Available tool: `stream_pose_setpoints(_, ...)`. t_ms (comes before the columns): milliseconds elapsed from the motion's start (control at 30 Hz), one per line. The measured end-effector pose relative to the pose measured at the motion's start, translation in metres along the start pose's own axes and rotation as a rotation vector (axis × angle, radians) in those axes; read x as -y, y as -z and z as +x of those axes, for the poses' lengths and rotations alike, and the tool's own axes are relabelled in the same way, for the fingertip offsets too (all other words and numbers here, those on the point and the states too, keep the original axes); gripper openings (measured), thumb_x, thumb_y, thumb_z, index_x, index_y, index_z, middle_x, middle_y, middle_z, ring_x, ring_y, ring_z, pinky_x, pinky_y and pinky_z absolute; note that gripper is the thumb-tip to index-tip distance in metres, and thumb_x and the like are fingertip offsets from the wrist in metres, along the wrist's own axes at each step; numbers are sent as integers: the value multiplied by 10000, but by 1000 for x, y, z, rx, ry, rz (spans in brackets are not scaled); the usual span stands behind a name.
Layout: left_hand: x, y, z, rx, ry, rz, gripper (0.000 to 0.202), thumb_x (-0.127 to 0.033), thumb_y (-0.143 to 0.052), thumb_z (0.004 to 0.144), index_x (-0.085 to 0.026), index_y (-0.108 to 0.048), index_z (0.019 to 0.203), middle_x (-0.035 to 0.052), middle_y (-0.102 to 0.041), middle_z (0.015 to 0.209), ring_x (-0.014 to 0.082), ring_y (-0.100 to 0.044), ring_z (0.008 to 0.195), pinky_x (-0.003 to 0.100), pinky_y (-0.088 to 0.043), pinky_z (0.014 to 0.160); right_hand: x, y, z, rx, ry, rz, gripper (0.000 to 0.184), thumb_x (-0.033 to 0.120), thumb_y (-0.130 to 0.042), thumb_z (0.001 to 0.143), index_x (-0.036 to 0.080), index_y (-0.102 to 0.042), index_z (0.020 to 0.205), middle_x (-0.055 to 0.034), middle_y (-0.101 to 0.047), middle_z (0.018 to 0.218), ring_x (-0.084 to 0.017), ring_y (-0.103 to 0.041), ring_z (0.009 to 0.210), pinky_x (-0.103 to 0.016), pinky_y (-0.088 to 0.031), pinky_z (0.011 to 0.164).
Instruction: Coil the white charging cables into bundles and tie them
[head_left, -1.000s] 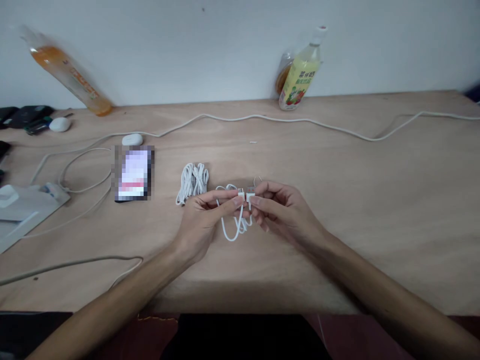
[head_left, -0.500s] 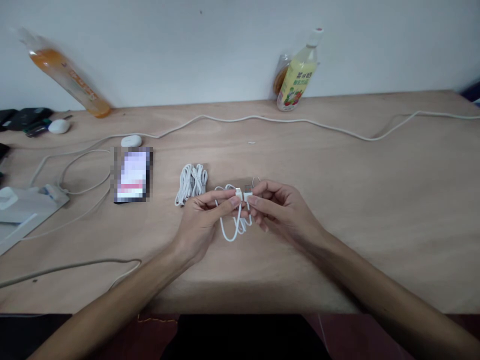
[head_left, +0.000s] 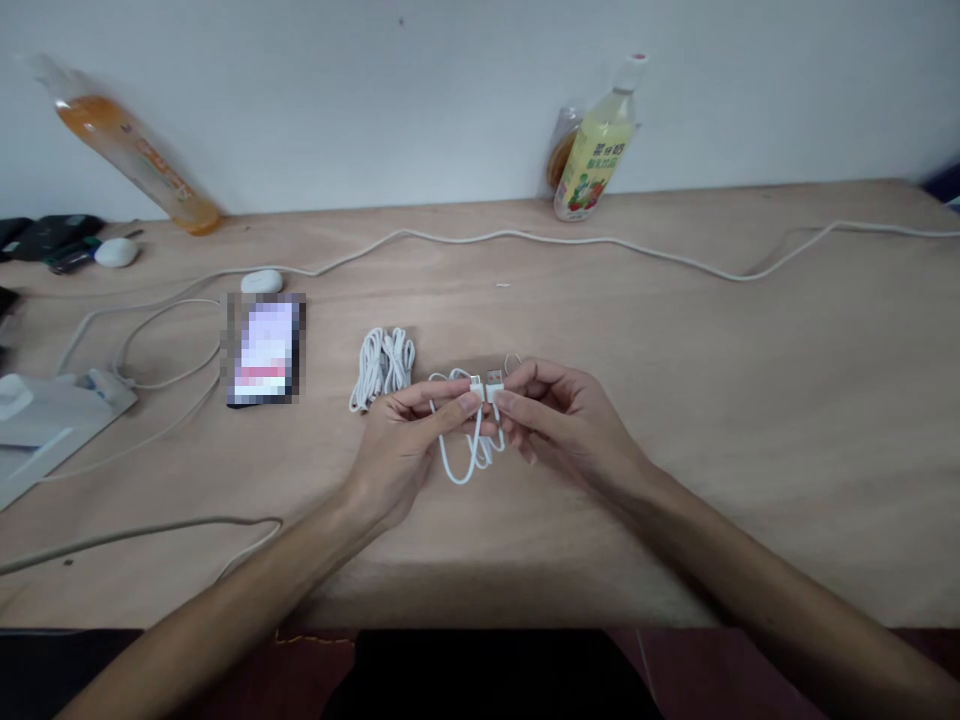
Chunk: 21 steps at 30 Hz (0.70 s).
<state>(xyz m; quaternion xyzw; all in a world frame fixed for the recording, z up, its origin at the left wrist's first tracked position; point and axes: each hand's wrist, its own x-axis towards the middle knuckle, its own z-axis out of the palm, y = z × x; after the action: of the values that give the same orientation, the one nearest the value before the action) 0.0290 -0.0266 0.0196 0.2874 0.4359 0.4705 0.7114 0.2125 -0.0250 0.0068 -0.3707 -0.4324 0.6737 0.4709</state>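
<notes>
Above the table I hold a white USB cable (head_left: 460, 480) by its two ends. My left hand (head_left: 409, 435) is closed, pinching the smaller plug (head_left: 477, 389) between thumb and fingers. In my right hand (head_left: 559, 410), also closed, is the larger USB-A plug (head_left: 495, 388), its metal end pointing away from me. The plugs stand side by side, nearly touching. The cable loops down between the hands, and part of it is hidden behind my fingers. Just beyond my left hand lies a bundle of coiled white cables (head_left: 384, 362).
Left on the table are a phone (head_left: 264, 350) with a blurred screen, a white earbud case (head_left: 262, 281) and a white holder (head_left: 52, 420). A long white cord (head_left: 510, 235) crosses the back. An orange drink bottle (head_left: 135, 150) and a yellow-labelled bottle (head_left: 596, 150) stand by the wall.
The USB-A plug has turned slightly in my right hand, so its metal face shows more clearly. Both hands keep their grip and place.
</notes>
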Motion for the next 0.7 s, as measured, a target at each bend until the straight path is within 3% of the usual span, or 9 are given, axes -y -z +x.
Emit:
stream_pose_setpoints(300, -1, -1, -1, -28, 0, 21, 283, -302, -1072, 640, -206, -896, 839, 49, -858, 814, 183, -807, 654, 344, -690, 765, 0, -3, -1, -10, 70, -74, 407, 540, -902, 879, 213, -666, 824, 43, -669, 665, -81, -549, 502, -196, -464, 433)
stream_pose_setpoints(700, 1, -1, -1, -14, 2, -4, 317, -286, -1098, 587, -211, -896, 820, 37, -856, 812, 152, -790, 616, 291, -684, 709, 0, -4, -7, 33, 81, -175, 378, 494, -783, 993, 213, -625, 796, 38, -611, 686, -91, -548, 545, -218, -475, 498)
